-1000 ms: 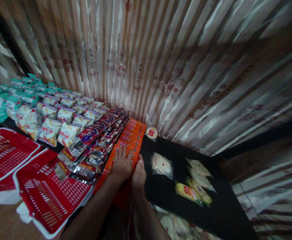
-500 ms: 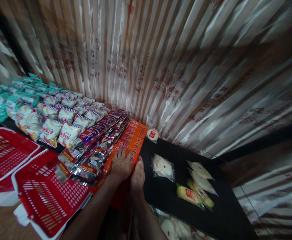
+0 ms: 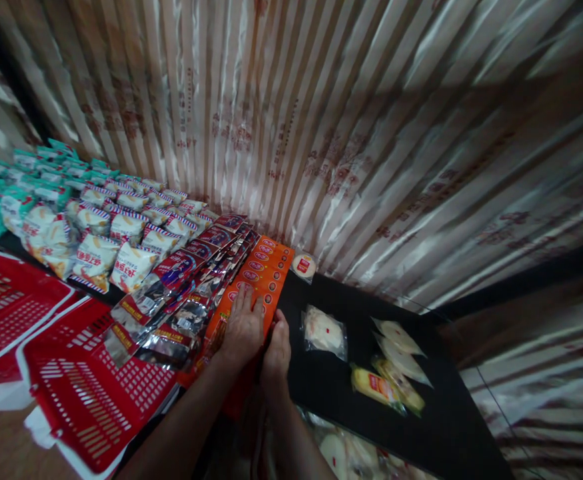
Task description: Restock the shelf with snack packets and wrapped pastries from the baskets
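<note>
My left hand (image 3: 242, 328) lies flat on top of a row of orange snack packets (image 3: 262, 272) with printed ovals and round pictures, its fingers stretched toward the far end. Along the right side of that row my right hand (image 3: 276, 352) stands on edge, palm facing the packets, fingers straight and held together. Neither hand is wrapped round anything. Overlapping dark red and silver packets (image 3: 198, 267) lean directly left of the orange ones. A small round packaged item (image 3: 303, 266) sits just beyond the row's far right corner.
White snack bags (image 3: 132, 265) and green bags (image 3: 54, 190) fill the shelf's left. Red baskets (image 3: 96, 387) stand below. On the black shelf (image 3: 351, 427) lie a clear pack (image 3: 324, 333), pale flat packs (image 3: 396, 353) and a yellow pack (image 3: 375, 388). A striped curtain (image 3: 271, 100) hangs behind.
My left hand has slid slightly forward along the orange packets, its fingers closer together. My right hand stays against their side. The view has shifted a little.
</note>
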`<state>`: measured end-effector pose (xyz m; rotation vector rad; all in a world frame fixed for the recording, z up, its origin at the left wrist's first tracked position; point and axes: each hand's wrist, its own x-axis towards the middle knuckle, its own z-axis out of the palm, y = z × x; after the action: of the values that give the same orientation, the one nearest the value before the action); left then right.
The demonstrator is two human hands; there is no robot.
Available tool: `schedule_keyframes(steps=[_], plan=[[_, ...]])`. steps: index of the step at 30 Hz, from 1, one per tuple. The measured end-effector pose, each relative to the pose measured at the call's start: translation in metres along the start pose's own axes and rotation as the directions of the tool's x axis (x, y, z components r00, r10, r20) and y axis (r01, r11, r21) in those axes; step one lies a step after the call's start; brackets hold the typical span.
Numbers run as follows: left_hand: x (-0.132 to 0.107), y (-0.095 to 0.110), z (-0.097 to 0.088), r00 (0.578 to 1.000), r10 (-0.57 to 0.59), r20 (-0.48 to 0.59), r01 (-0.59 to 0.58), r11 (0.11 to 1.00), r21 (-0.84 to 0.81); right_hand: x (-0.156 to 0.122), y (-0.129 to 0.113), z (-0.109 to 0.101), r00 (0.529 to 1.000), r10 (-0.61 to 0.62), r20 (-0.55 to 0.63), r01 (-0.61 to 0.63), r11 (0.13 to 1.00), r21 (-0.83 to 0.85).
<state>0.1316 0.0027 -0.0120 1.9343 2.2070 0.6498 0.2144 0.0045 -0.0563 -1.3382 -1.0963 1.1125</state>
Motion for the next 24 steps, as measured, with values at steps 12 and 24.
schedule_keyframes(steps=[12, 24], plan=[[-0.036, 0.080, 0.001, 0.888, 0.449, 0.102, -0.408, 0.870, -0.278, -0.058, -0.010, -0.121, 0.991, 0.011, -0.132, -0.030, 0.989, -0.143], [-0.108, 0.123, 0.029, 0.657, 0.536, 0.530, -0.518, 0.832, -0.199, -0.089, 0.021, -0.264, 0.991, -0.129, 0.015, 0.115, 0.816, -0.566]])
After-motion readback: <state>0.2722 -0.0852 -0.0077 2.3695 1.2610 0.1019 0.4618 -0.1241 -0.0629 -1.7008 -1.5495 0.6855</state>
